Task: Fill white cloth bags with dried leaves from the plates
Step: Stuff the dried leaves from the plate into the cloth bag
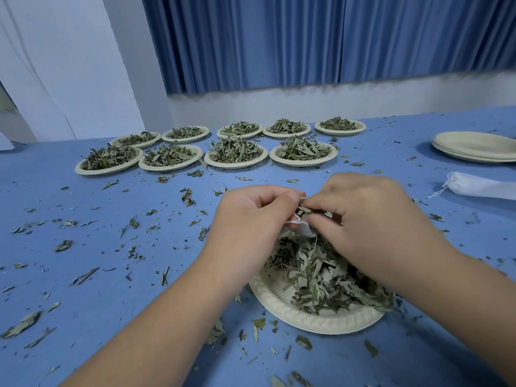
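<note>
Left hand (251,210) curled its fingers round the mouth of a white cloth bag (303,231), gripping it just above the near plate (279,307). Beside it, the right hand (363,219) pinched a tuft of dried leaves (305,210) at the bag's opening. More loose leaves (315,275) lay heaped in the near plate. Beyond that plate, nine leaf-filled plates (234,165) stood in two rows. Well to its right sat a stack of empty plates (474,152) and a second white bag (480,188) on the leaf-strewn blue table (111,247).
</note>
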Available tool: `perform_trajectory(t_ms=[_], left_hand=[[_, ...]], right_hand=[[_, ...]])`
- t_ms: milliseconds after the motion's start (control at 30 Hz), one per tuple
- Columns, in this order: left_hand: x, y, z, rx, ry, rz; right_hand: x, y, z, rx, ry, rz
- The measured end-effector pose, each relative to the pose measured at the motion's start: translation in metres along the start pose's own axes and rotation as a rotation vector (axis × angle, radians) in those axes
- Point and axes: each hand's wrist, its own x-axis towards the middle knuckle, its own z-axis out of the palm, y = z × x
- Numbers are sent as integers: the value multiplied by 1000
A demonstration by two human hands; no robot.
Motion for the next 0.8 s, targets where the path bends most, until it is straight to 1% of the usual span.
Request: perform_trajectory(t_ms=[67,167,300,433,600,800], left_hand=[[-1,1,2,1,-11,3],[-1,1,2,2,-2,17],[0,0,0,26,20,40],[1,-4,0,93,21,66],[2,-6,-1,119,18,61],[3,-5,-1,106,-26,80]], right_hand=[[2,2,1,27,-42,33],[1,4,5,111,-59,20],[0,7,10,201,13,37],[1,6,11,267,137,125],[6,5,16,296,150,179],[6,7,19,350,210,249]])
